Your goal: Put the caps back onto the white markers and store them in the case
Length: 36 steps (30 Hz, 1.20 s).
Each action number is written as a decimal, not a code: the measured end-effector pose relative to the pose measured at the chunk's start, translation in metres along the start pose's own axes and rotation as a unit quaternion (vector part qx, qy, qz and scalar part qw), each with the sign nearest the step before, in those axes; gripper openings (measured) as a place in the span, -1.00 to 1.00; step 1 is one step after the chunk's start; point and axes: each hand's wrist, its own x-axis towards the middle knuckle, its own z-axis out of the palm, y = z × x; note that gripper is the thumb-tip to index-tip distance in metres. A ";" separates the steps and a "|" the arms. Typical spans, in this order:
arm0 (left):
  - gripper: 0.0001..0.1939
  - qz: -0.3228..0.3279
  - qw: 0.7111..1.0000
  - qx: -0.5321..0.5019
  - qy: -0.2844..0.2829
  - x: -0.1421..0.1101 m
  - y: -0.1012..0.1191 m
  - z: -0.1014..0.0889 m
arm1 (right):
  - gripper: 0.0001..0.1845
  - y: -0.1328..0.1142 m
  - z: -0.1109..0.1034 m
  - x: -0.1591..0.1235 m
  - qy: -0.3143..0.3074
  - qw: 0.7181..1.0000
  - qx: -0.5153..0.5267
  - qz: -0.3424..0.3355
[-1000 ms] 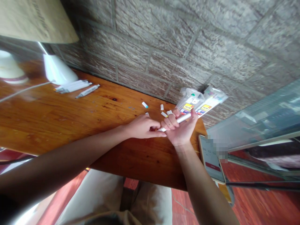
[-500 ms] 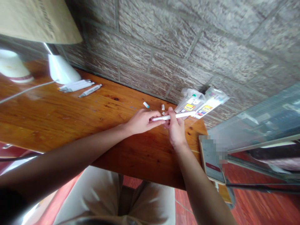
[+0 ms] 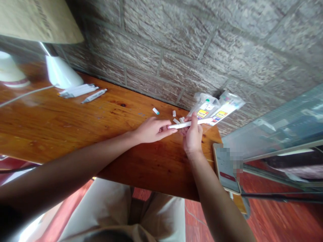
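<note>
A slim white marker (image 3: 186,124) lies nearly level across both hands, above the wooden table. My right hand (image 3: 193,139) is closed round its barrel, the thumb on top. At the marker's left end, my left hand (image 3: 150,130) pinches the tip with thumb and fingers, where a little purple shows. Behind the hands, a white cap with a teal end (image 3: 155,111) and a small white cap (image 3: 174,113) lie on the table. More small white pieces (image 3: 176,121) are beside my right fingers, which partly hide them.
Clear plastic marker cases (image 3: 205,105) with yellow labels stand against the brick wall (image 3: 141,50). Several grey-white markers (image 3: 78,90) lie near the lamp base (image 3: 62,72). A paper cup (image 3: 11,72) stands far left. A phone (image 3: 226,169) rests at the table's (image 3: 121,131) right edge.
My right hand has shifted slightly right and up along the marker. A gap between the left fingertips and the right hand looks wider. The view has moved a little.
</note>
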 end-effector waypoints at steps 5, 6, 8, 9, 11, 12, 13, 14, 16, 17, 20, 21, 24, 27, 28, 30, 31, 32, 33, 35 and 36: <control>-0.67 -0.013 1.000 0.009 0.017 -0.001 -0.002 -0.001 | -0.58 0.003 -0.001 0.000 -0.036 0.998 -0.053 0.018; -0.69 -0.010 1.000 0.010 0.015 -0.001 -0.003 -0.001 | -0.60 0.004 -0.001 0.000 -0.046 0.996 -0.068 0.024; -0.69 -0.005 1.000 0.013 0.001 -0.001 -0.004 0.000 | -0.60 0.006 -0.002 -0.001 -0.063 0.993 -0.100 0.028; -0.68 -0.004 1.000 0.016 -0.007 -0.001 -0.004 0.000 | -0.59 0.007 -0.002 -0.001 -0.071 0.990 -0.119 0.023; -0.65 -0.003 1.000 0.021 -0.019 -0.001 -0.004 0.001 | -0.57 0.008 -0.003 -0.002 -0.088 0.983 -0.160 0.003; -0.64 -0.002 0.999 0.024 -0.021 0.000 -0.004 0.001 | -0.57 0.009 -0.004 -0.003 -0.095 0.979 -0.179 -0.007; -0.63 -0.001 0.999 0.025 -0.022 0.000 -0.004 0.001 | -0.58 0.009 -0.004 -0.003 -0.099 0.976 -0.194 -0.016; -0.63 0.002 0.999 0.026 -0.023 0.000 -0.004 0.001 | -0.58 0.010 -0.004 -0.003 -0.100 0.973 -0.205 -0.022; -0.65 0.005 0.999 0.027 -0.023 0.000 -0.003 0.001 | -0.59 0.010 -0.004 -0.004 -0.093 0.973 -0.210 -0.026; -0.66 0.006 0.999 0.026 -0.020 0.000 -0.003 0.000 | -0.60 0.010 -0.003 -0.004 -0.086 0.975 -0.201 -0.025; -0.67 0.010 1.000 0.023 -0.009 0.000 -0.002 0.000 | -0.67 0.008 -0.001 -0.005 -0.074 0.991 -0.113 0.001; -0.66 0.012 1.000 0.024 -0.006 0.000 -0.001 0.000 | -0.70 0.007 0.000 -0.005 -0.079 0.994 -0.072 0.013; -0.64 0.013 1.000 0.025 0.000 0.000 -0.001 -0.001 | -0.80 0.003 0.002 -0.007 -0.102 0.994 0.013 0.033; -0.62 0.008 1.000 0.019 0.005 0.000 0.000 -0.002 | -0.82 0.000 0.004 -0.008 -0.104 0.993 0.029 0.039; -0.62 0.006 1.000 0.017 0.008 0.000 0.000 -0.003 | -0.80 -0.001 0.005 -0.008 -0.103 0.993 0.030 0.043; -0.61 0.002 1.000 0.017 0.009 0.000 0.000 -0.003 | -0.75 -0.001 0.005 -0.009 -0.099 0.993 0.027 0.051; -0.61 0.001 1.000 0.017 0.005 0.000 0.001 -0.004 | -0.73 -0.001 0.005 -0.009 -0.095 0.994 0.022 0.053; -0.62 0.002 1.000 0.017 -0.001 0.000 0.001 -0.004 | -0.72 -0.001 0.005 -0.009 -0.092 0.994 0.015 0.054; -0.63 0.004 1.000 0.017 -0.008 0.000 0.001 -0.004 | -0.72 -0.001 0.005 -0.009 -0.088 0.995 0.010 0.054; -0.65 0.010 1.000 0.017 -0.015 0.000 0.001 -0.004 | -0.77 0.001 0.005 -0.008 -0.086 0.995 0.006 0.052; -0.65 0.013 1.000 0.018 -0.014 0.000 0.001 -0.004 | -0.80 0.001 0.004 -0.008 -0.089 0.995 0.009 0.051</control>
